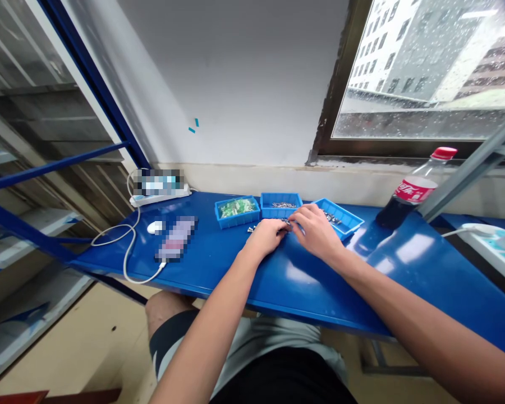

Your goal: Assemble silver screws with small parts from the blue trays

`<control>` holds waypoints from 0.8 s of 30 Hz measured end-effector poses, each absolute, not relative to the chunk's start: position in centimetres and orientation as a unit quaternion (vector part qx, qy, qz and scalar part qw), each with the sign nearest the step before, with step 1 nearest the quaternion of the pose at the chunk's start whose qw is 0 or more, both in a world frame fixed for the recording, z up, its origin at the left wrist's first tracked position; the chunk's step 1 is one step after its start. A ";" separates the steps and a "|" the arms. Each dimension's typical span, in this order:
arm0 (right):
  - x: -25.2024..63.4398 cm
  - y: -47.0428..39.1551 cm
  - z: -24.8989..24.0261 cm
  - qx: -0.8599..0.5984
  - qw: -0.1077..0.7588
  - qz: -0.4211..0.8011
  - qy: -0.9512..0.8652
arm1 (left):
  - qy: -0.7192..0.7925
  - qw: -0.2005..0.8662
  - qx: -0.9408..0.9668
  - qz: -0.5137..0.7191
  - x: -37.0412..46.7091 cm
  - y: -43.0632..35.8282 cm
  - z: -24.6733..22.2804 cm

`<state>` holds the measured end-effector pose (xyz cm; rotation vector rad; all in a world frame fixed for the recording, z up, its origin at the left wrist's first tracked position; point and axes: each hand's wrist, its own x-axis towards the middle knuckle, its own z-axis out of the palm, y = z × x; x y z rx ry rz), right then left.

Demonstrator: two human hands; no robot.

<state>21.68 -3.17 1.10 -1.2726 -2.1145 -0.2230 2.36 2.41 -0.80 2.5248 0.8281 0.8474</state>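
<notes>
My left hand (266, 240) rests on the blue table with its fingers curled closed. Its fingertips meet those of my right hand (315, 229), which is bent into a pinch. Something small and dark-metallic shows between them, too small to name. A few small metal pieces (251, 229) lie on the table just left of my left hand. Behind my hands is a blue bin (281, 212) holding thin metal pins or screws. To its right, partly hidden by my right hand, a second blue bin (350, 224) contains small metal parts.
A blue bin (238, 216) of green-and-white packets sits left. Further left are a phone (177, 238) on a charging cable, a white round object (155, 227) and a power strip (162, 195). A cola bottle (414, 188) stands right, near a grey metal post (467, 168).
</notes>
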 end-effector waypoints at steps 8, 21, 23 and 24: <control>21.2 -2.6 -0.6 -0.479 0.333 0.008 -0.812 | 0.350 0.188 0.848 0.352 2.2 2.0 0.0; 21.1 -2.6 -0.4 -0.485 0.449 0.064 -0.748 | 0.321 0.337 0.749 0.472 2.8 1.4 0.8; 21.0 -2.7 -0.2 -0.480 0.462 0.066 -0.743 | 0.319 0.352 0.740 0.476 2.9 1.4 0.7; 21.0 -2.7 -0.2 -0.479 0.468 0.074 -0.739 | 0.317 0.355 0.739 0.477 2.9 1.4 0.7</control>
